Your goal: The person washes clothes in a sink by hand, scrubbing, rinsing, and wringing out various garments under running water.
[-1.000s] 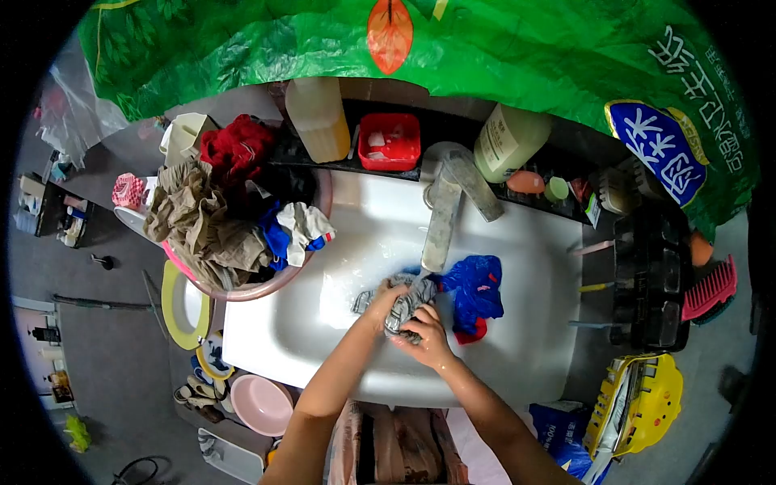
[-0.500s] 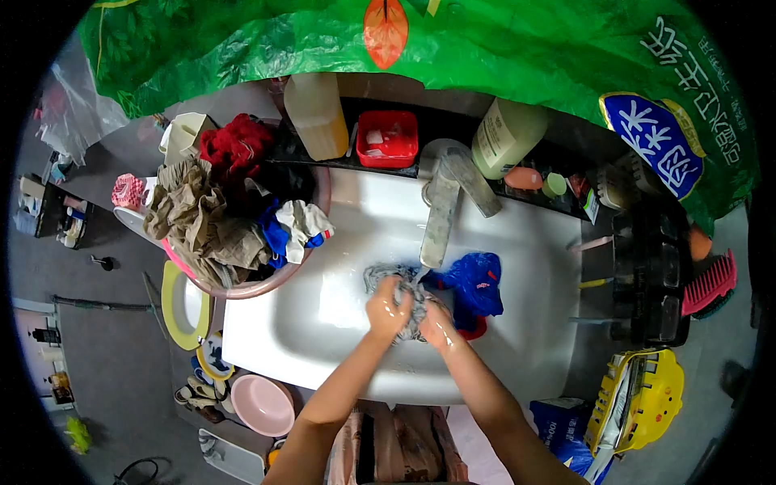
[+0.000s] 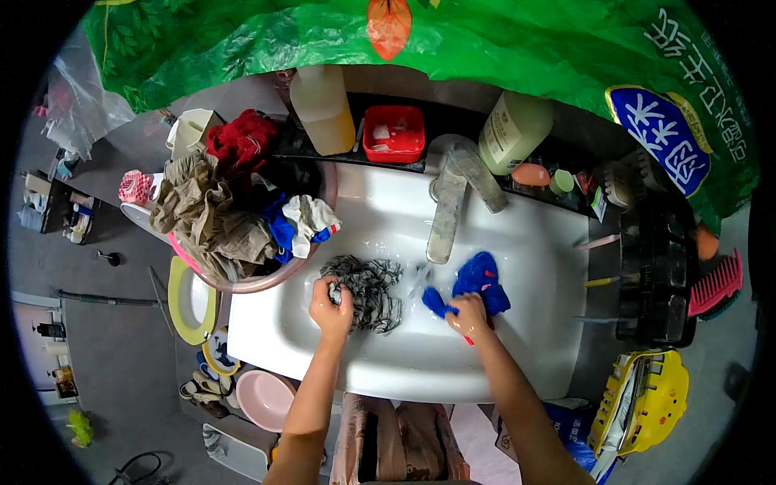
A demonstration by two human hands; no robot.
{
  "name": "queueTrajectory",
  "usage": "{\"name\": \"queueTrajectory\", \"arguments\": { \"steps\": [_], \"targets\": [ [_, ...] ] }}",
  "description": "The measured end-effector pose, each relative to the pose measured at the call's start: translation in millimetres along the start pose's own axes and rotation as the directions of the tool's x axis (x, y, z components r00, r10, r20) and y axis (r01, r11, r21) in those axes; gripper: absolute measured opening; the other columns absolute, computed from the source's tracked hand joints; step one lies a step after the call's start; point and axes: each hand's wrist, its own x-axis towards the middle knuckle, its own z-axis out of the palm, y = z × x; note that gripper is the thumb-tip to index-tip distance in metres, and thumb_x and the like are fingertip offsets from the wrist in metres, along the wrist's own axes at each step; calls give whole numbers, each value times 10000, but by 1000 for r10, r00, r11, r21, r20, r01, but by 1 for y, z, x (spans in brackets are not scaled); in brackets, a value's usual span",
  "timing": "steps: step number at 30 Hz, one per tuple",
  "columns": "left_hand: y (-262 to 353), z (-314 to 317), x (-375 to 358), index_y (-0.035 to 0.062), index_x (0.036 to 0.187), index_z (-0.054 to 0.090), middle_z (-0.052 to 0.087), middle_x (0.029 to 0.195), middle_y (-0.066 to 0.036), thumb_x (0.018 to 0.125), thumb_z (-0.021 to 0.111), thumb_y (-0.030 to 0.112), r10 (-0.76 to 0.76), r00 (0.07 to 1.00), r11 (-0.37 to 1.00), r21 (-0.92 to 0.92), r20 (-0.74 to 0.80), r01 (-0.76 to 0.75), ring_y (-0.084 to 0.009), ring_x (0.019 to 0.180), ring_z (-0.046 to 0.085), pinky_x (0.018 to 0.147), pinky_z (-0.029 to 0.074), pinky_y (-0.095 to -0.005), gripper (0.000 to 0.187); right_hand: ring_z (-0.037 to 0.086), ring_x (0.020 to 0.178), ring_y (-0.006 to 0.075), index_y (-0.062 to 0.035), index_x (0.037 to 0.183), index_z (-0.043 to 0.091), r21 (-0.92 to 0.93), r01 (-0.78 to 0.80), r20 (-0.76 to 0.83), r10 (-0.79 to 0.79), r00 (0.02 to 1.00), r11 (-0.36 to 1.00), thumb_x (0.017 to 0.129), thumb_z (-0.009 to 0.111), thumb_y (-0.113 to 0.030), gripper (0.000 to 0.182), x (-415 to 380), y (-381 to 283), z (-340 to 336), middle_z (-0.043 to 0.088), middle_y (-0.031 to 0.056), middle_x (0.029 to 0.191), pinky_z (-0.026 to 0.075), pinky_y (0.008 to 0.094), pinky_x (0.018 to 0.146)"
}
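Striped cloth point(image 3: 368, 287) — gripped in left fingers point(image 3: 330, 293).

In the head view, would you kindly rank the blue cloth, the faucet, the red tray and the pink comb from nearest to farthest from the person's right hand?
From the right hand:
1. Blue cloth, in the sink, under the fingers.
2. Faucet, just beyond, over the basin.
3. Red tray, on the back ledge, further left.
4. Pink comb, far right on the counter.

This is a home washroom: a white sink point(image 3: 517, 267) with a tap point(image 3: 446, 212), a basin of laundry point(image 3: 234, 202), detergent bottles point(image 3: 322, 109), a soap dish point(image 3: 394, 133) and a comb point(image 3: 715, 284).
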Motion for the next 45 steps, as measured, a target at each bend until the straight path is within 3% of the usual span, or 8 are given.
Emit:
{"name": "queueTrajectory", "arguments": {
  "steps": [5, 11, 17, 23, 31, 36, 39, 45],
  "targets": [
    [10, 6, 2, 35, 1015, 506, 431, 1144, -228, 645, 581, 80, 204, 972, 767, 598, 117, -233, -379, 1024, 437, 846, 372, -422, 380, 573, 721, 310, -51, 667, 628, -118, -174, 325, 203, 924, 978, 640, 572, -424, 377, -30, -14, -18, 600, 135, 680, 443, 421, 680],
    [12, 43, -4, 29, 987, 547, 473, 1094, -199, 646, 567, 21, 212, 890, 968, 37, 404, -247, -359, 988, 448, 877, 347, -439, 342, 568, 711, 332, -40, 823, 594, 105, 38, -469, 16, 883, 994, 703, 596, -204, 203, 61, -26, 26, 588, 163, 787, 462, 422, 641],
    [4, 52, -12, 131, 1262, 371, 435, 1154, -115, 644, 672, 386, 46, 859, 592, 679, 510, -434, -291, 1032, 434, 863, 345, -408, 733, 554, 790, 302, -52, 875, 565, 66, -84, -331, 102, 938, 994, 636, 653, -247, 320, 96, -24, 48, 549, 130, 836, 463, 395, 680],
    [-6, 65, 0, 60, 1107, 456, 504, 1008, -142, 672, 664, 336, -307, 677, 710, 635, 668, -305, -330, 880, 557, 711, 472, -394, 556, 566, 623, 247, -52, 853, 555, 431, 0, -657, 314, 685, 902, 635, 674, -168, 275, 48, -32, -32, 555, 100, 734, 462, 329, 574],
    [17, 74, -9, 10, 914, 533, 620, 795, -166, 677, 617, 251, -202, 512, 817, 432, 835, -382, -303, 763, 607, 675, 489, -386, 348, 567, 736, 126, 18, 988, 514, 815, 347, -580, 644, 498, 465, 733, 651, -72, 303, 83, 25, -91, 580, 73, 836, 457, 235, 658],
    [7, 77, -27, 87, 952, 568, 615, 818, -137, 698, 598, 222, -113, 679, 939, 302, 725, -167, -304, 754, 593, 661, 475, -396, 289, 557, 790, 161, 38, 1063, 462, 767, 477, -637, 600, 484, 429, 766, 582, -7, 323, 116, 54, -95, 565, 115, 905, 448, 248, 705],
    [-13, 86, -37, 81, 979, 556, 607, 842, -144, 700, 600, 249, 124, 793, 984, 30, 597, -176, -292, 754, 591, 663, 480, -376, 328, 556, 823, 166, 39, 1097, 442, 802, 366, -596, 677, 432, 472, 794, 525, 10, 316, 81, 33, -94, 567, 115, 906, 444, 247, 711],
    [16, 86, -45, 284, 1268, 371, 252, 1354, -91, 771, 545, 271, 97, 558, 636, 380, 824, -671, -360, 1087, 364, 886, 287, -536, 526, 540, 913, 320, -50, 1176, 425, 169, -333, -569, 368, 735, 927, 731, 627, -214, 515, 5, 15, -13, 511, 195, 1075, 440, 384, 779]
  ]
}}
